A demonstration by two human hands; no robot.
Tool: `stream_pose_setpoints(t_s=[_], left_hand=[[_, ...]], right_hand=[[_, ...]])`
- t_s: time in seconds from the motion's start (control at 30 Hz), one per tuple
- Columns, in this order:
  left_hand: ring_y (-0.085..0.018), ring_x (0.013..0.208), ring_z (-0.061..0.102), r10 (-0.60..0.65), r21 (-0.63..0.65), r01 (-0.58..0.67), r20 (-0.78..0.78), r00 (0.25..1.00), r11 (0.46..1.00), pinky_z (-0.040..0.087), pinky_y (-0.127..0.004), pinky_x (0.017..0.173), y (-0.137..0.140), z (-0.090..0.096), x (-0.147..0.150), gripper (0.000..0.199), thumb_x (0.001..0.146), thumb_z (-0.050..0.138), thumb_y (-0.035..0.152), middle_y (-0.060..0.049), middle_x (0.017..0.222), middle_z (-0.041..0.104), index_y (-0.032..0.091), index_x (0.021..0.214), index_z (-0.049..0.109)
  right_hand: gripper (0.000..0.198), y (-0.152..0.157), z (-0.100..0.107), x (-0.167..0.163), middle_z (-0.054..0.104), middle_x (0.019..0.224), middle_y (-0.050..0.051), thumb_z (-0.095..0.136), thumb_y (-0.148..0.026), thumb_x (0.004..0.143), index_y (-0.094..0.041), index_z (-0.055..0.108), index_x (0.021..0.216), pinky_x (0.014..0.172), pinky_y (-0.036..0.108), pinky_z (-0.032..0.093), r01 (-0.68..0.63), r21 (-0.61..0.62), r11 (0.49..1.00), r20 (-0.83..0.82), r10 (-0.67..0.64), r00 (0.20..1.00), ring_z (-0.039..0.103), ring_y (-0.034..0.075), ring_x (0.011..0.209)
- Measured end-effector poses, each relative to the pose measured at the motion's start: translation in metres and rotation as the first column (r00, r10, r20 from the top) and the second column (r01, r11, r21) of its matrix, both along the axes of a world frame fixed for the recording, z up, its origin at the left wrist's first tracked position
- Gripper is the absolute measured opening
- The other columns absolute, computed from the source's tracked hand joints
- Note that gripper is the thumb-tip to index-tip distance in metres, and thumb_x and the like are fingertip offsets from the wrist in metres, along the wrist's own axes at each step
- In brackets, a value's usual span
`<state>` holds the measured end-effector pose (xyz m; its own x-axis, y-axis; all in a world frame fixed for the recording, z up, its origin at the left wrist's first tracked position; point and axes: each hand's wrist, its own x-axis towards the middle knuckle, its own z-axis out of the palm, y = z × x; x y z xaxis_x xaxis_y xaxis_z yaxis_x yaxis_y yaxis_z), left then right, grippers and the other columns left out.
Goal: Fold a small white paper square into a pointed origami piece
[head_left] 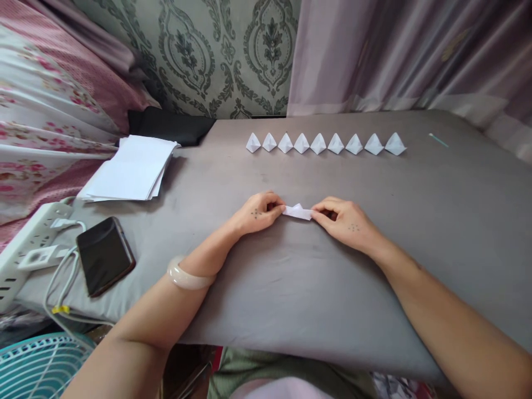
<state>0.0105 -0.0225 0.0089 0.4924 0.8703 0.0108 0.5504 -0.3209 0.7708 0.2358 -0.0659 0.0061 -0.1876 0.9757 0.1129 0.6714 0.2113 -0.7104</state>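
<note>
A small white paper boat (297, 211) is stretched between my two hands over the middle of the grey-covered table. Its left end is pinched by the thumb and fingers of my left hand (261, 212). My right hand (344, 221) pinches the other end the same way. A small peak sticks up at the centre of the paper. Beyond my hands, several folded white paper boats (318, 144) stand in a row across the table, each with a pointed top.
A stack of white paper (135, 166) lies at the left, by a black item (174, 126). Nearer are a phone (103, 255), a power strip (31, 244) with cables, and a teal fan (44, 368). A cotton swab (438, 139) lies at the far right.
</note>
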Motion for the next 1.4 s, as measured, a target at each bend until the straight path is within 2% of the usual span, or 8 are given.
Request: stream_pose_setpoints(t_s=[0.13, 0.27, 0.63, 0.9, 1.0, 1.1, 1.23, 1.4], left_hand=[[-0.012, 0.067, 0.057, 0.069, -0.33, 0.017, 0.248, 0.966, 0.944, 0.046, -0.024, 0.065, -0.002, 0.005, -0.002, 0.024, 0.081, 0.058, 0.036, -0.003, 0.077, 0.064, 0.013, 0.085, 0.064], [-0.013, 0.075, 0.063, 0.145, -0.469, 0.1, 0.458, 0.877, 0.878, 0.052, -0.029, 0.077, -0.007, 0.007, 0.001, 0.019, 0.079, 0.062, 0.03, -0.009, 0.094, 0.066, 0.011, 0.082, 0.061], [-0.015, 0.08, 0.066, 0.106, -0.474, 0.245, 0.599, 0.794, 0.846, 0.056, -0.031, 0.077, -0.013, 0.008, 0.005, 0.019, 0.078, 0.068, 0.028, -0.009, 0.09, 0.067, 0.011, 0.085, 0.063], [-0.009, 0.066, 0.058, -0.071, -0.345, 0.267, 0.488, 0.87, 0.9, 0.047, -0.022, 0.062, -0.015, 0.005, 0.006, 0.025, 0.07, 0.077, 0.027, -0.001, 0.077, 0.062, 0.015, 0.087, 0.064], [-0.011, 0.076, 0.06, -0.103, -0.123, 0.178, 0.462, 0.881, 0.976, 0.049, -0.023, 0.068, -0.018, 0.005, 0.009, 0.016, 0.073, 0.074, 0.025, -0.006, 0.094, 0.063, 0.014, 0.082, 0.068], [-0.011, 0.079, 0.063, -0.101, 0.113, 0.062, 0.378, 0.92, 0.992, 0.051, -0.025, 0.073, -0.02, 0.005, 0.011, 0.01, 0.079, 0.068, 0.026, -0.008, 0.109, 0.063, 0.016, 0.078, 0.069], [-0.013, 0.082, 0.065, -0.122, 0.363, 0.03, 0.231, 0.965, 0.931, 0.051, -0.027, 0.078, -0.021, 0.002, 0.008, 0.012, 0.085, 0.06, 0.026, -0.007, 0.105, 0.068, 0.019, 0.081, 0.07], [-0.014, 0.083, 0.066, -0.109, 0.476, 0.009, 0.184, 0.977, 0.88, 0.051, -0.025, 0.078, -0.018, -0.003, 0.004, 0.015, 0.09, 0.054, 0.024, -0.007, 0.096, 0.071, 0.02, 0.088, 0.068]], right_hand=[[0.022, -0.001, 0.012, 0.002, 0.069, 0.081, 0.002, 0.059, -0.04, 0.08, -0.021, 0.071, 0.083, 0.064, 0.028, 0.045, -0.022, -0.215, 0.976, -0.136, -0.007, 0.991, 0.058, 0.015, 0.068], [0.022, -0.004, 0.017, 0.001, 0.066, 0.096, 0.003, 0.063, -0.04, 0.078, -0.021, 0.07, 0.086, 0.068, 0.028, 0.046, -0.033, -0.209, 0.977, -0.258, -0.023, 0.966, 0.057, 0.014, 0.073], [0.034, -0.006, 0.015, 0.002, 0.057, 0.071, -0.002, 0.075, -0.047, 0.067, -0.02, 0.062, 0.084, 0.054, 0.023, 0.037, -0.157, -0.369, 0.916, -0.452, -0.03, 0.891, 0.049, 0.01, 0.061], [0.03, -0.008, 0.015, 0.003, 0.056, 0.062, -0.002, 0.073, -0.044, 0.069, -0.019, 0.064, 0.084, 0.051, 0.024, 0.037, -0.144, -0.42, 0.896, -0.426, -0.054, 0.903, 0.048, 0.01, 0.056], [0.023, -0.01, 0.017, 0.001, 0.059, 0.076, -0.001, 0.07, -0.041, 0.073, -0.022, 0.066, 0.085, 0.054, 0.024, 0.042, -0.153, -0.297, 0.943, -0.406, 0.021, 0.914, 0.051, 0.01, 0.059], [0.018, -0.012, 0.016, 0.0, 0.059, 0.1, 0.003, 0.069, -0.039, 0.075, -0.025, 0.072, 0.086, 0.063, 0.027, 0.048, -0.117, -0.014, 0.993, -0.279, 0.108, 0.954, 0.055, 0.01, 0.068], [0.011, -0.017, 0.014, -0.003, 0.061, 0.108, 0.004, 0.063, -0.033, 0.083, -0.027, 0.073, 0.085, 0.066, 0.028, 0.049, -0.099, 0.273, 0.957, -0.001, 0.103, 0.995, 0.061, 0.014, 0.077], [0.023, -0.025, 0.014, -0.013, 0.07, 0.107, 0.004, 0.047, -0.03, 0.094, -0.025, 0.07, 0.094, 0.065, 0.03, 0.045, -0.097, 0.443, 0.891, 0.311, -0.052, 0.949, 0.063, 0.015, 0.07]])
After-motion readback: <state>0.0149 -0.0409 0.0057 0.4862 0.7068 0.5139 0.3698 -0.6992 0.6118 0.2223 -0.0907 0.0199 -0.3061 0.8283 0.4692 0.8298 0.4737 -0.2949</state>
